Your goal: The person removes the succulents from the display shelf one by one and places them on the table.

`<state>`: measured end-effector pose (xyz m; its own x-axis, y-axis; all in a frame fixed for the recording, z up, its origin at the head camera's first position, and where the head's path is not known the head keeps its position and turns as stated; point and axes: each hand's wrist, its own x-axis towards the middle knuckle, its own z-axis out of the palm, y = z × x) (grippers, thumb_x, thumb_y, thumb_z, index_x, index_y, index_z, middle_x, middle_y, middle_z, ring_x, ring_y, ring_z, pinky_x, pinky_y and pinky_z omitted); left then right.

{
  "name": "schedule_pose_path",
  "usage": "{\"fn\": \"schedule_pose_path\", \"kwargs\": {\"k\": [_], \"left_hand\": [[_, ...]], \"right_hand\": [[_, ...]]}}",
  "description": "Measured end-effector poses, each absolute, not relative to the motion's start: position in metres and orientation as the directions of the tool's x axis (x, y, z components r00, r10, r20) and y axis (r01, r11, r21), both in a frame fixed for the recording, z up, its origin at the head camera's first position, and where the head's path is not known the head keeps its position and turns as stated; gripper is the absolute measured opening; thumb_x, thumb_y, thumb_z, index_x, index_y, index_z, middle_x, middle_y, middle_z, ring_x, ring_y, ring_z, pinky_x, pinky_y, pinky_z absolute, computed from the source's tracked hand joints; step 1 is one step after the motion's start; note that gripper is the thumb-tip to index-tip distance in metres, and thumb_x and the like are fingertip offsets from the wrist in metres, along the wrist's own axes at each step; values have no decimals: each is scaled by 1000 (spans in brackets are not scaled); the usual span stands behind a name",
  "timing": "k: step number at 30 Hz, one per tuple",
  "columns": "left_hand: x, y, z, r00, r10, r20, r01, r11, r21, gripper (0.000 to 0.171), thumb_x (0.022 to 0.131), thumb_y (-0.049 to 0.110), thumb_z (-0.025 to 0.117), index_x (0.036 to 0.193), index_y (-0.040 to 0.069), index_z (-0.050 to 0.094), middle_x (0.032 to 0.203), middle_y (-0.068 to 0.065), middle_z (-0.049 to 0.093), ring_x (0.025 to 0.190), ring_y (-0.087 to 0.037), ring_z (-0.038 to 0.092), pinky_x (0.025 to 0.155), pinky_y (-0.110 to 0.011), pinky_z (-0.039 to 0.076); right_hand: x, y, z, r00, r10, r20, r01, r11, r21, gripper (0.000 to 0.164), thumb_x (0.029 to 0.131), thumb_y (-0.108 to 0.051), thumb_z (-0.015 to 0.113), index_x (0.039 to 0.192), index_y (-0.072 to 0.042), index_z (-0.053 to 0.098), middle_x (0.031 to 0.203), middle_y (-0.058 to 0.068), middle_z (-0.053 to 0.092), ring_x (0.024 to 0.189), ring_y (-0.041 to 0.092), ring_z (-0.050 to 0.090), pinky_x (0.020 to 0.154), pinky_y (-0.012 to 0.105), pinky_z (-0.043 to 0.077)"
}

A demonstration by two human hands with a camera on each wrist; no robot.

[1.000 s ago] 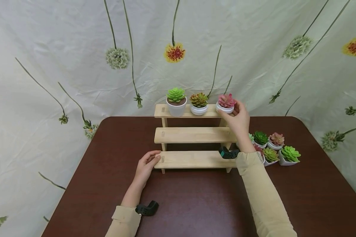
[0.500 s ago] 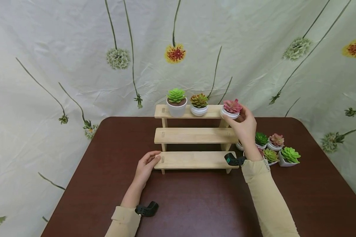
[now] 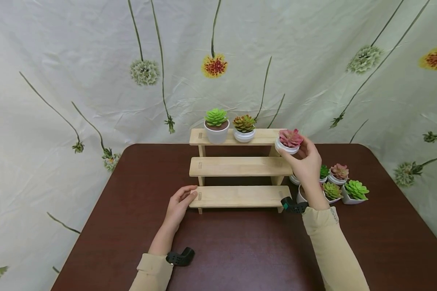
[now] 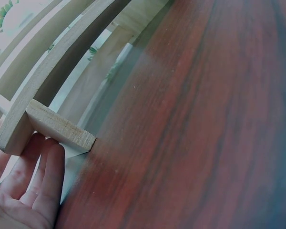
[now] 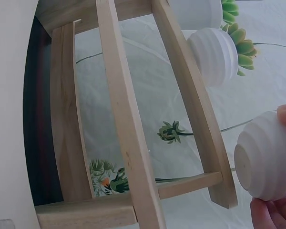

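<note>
Item: one pink plant [image 3: 290, 138] in a white pot [image 5: 267, 160], held leaves uppermost, just beside the right end of the top plank [image 3: 266, 135] and apart from it.

Right grip [image 3: 306, 163]: clamped on the pot, my thumb to one side, fingers to the other.

Left grip [image 3: 178, 203]: holding the left end of the bottom plank [image 3: 240, 196], some fingers beneath it — how firmly they press, I cannot tell from the left wrist view.

Handling: light, by my judgement. The pot looks stiff and smooth, perhaps a little slippery, though the ridges round its wall should give purchase. Leaves probably bend or come loose if squeezed. Best hold: round the pot's wall, below the leaves.

Also listed: a green plant [image 3: 216, 117] and a brown plant [image 3: 244, 123], potted, on the top plank; more small plants [image 3: 332, 190] on the bench [image 3: 236, 246] to the right, partly hidden.

Changes against one second ago: pink plant and right grip shifted rightward and nearer me — then over the top plank, now at its end. Left grip and the other two top-plank plants: unmoved.
</note>
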<state>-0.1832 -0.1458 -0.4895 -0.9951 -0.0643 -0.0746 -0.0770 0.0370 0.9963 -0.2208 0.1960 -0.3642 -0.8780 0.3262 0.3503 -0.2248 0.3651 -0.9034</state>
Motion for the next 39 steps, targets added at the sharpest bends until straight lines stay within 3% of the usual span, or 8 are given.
{"fn": "schedule_pose_path", "kwargs": {"k": [9,15,18,22,27,39], "left_hand": [[-183,-145,-490,-995,-66,-77,-80,45,996,28,90,22,64,116,10,64,110,-7,64,95,-14,55,79,-25,43],[-183,-146,-490,-994,-69,-82,-86,52,995,30,90,24,65,116,11,64,111,-7,63,94,-15,56,79,-26,42],[-183,-146,-491,-994,-66,-83,-87,51,995,30,90,25,65,116,11,64,111,-7,63,95,-15,56,79,-27,42],[-185,-147,-491,-995,-61,-83,-86,48,995,30,90,24,64,116,10,64,111,-8,63,95,-16,56,80,-27,43],[-186,-147,-492,-995,-57,-85,-87,44,995,31,90,25,65,117,10,64,110,-9,64,94,-16,57,80,-26,43],[-183,-146,-490,-996,-54,-74,-76,43,996,30,91,24,64,117,10,63,116,-10,62,99,-16,56,82,-26,43]], "right_hand": [[-207,206,-374,-866,335,370,-217,415,-884,67,75,-17,80,134,-8,50,119,11,58,101,19,58,85,26,46],[-198,214,-380,-864,328,383,-216,445,-869,65,75,-15,80,132,-3,51,119,12,58,106,19,54,91,32,44],[-193,217,-384,-863,325,386,-214,457,-863,64,75,-13,80,131,-2,51,120,12,57,108,19,52,93,29,43],[-186,220,-390,-866,315,390,-212,475,-854,65,74,-12,80,132,-2,51,118,13,57,104,13,52,84,17,43],[-178,224,-398,-878,305,369,-201,465,-862,68,74,-10,80,134,-3,49,118,13,56,96,3,54,69,14,42],[-160,231,-412,-889,324,322,-159,442,-883,65,74,-9,80,132,-5,50,118,9,57,93,-2,55,76,14,46]]}}
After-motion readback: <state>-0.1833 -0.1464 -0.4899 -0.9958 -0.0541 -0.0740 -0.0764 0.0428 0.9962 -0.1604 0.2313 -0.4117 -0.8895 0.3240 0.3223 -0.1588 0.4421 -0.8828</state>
